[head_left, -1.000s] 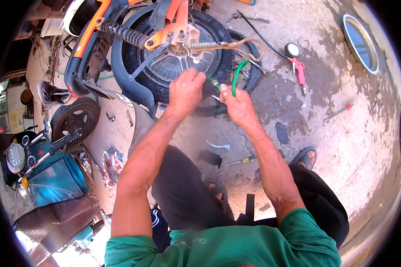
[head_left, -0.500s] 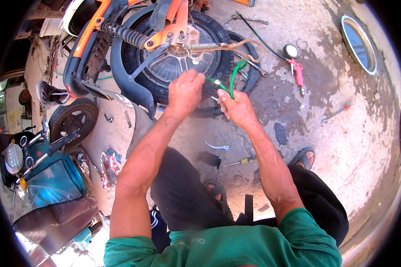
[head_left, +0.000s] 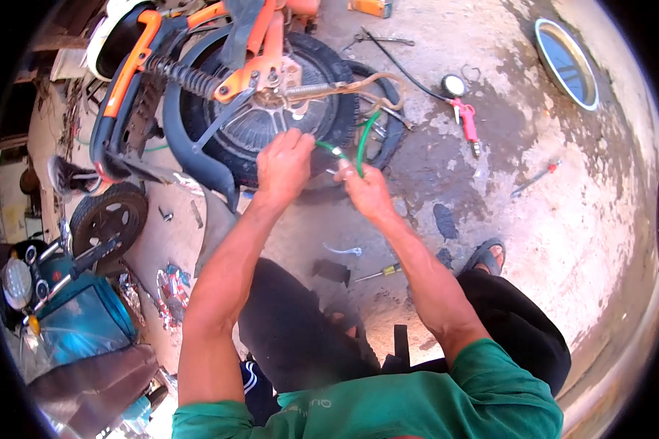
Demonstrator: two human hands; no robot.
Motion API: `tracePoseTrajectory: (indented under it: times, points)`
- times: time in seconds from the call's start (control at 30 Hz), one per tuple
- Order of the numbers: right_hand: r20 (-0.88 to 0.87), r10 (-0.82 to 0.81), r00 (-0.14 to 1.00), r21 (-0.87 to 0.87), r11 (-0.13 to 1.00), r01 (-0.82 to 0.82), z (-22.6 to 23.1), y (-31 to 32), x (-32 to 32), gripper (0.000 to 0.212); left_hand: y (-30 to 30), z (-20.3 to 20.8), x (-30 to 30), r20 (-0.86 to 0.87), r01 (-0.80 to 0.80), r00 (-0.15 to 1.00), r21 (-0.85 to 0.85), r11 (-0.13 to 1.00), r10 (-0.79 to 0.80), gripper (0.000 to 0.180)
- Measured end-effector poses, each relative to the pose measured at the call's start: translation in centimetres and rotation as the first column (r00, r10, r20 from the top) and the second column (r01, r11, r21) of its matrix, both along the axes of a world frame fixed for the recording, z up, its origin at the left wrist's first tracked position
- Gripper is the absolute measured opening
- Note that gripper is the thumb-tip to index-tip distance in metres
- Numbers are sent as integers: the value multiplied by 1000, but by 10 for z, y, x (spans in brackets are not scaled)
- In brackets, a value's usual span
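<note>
A thin green hose [head_left: 366, 140] with a pale fitting on it runs between my two hands in front of the wheel. My left hand [head_left: 283, 167] is closed on one end of the hose, close to the tyre [head_left: 338, 73]. Further right, my right hand [head_left: 366, 190] pinches the hose below the fitting, and a length of it rises above my fingers. Just behind the hands lies the orange motorbike [head_left: 128, 80] with its spoked hub [head_left: 271, 121], coil-spring shock absorber [head_left: 179, 74] and dark fender [head_left: 205, 170].
A pink-handled tyre inflator [head_left: 467, 121] with a gauge lies right of the wheel. A rimmed basin [head_left: 567, 66] stands far right. On the concrete are a screwdriver [head_left: 379, 274], a silver lever [head_left: 344, 251] and a wrench [head_left: 538, 178]. Another small wheel [head_left: 110, 223] is at left.
The whole view has shifted, so the scene sits further left. The free loop of hose above my right hand looks straighter than before. Both hands keep their hold on it.
</note>
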State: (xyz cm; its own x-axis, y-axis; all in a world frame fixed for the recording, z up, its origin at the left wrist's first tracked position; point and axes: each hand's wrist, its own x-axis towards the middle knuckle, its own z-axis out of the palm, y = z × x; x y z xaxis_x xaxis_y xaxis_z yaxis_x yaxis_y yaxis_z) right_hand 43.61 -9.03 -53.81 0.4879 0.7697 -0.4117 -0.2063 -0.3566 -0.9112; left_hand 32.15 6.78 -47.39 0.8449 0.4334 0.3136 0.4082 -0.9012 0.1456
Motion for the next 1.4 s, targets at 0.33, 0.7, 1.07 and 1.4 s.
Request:
tracePoseTrajectory:
  times: [0.33, 0.7, 1.07, 1.4]
  points:
    - [-25, -153, 988, 39, 987, 153, -7, -6, 6, 67, -3, 1, 3, -19, -19, 1000, 25, 1000, 20, 6]
    - [241, -51, 969, -100, 992, 77, 2, 2, 12, 74, -5, 3, 2, -41, -11, 999, 30, 999, 12, 9]
    - [197, -40, 980, 126, 992, 15, 3, -1, 13, 56, -2, 3, 2, -44, -12, 999, -5, 1000, 12, 10]
    - [258, -2, 966, 179, 983, -45, 20, -8, -2, 44, -3, 0, 2, -62, 1, 998, 26, 1000, 1, 10]
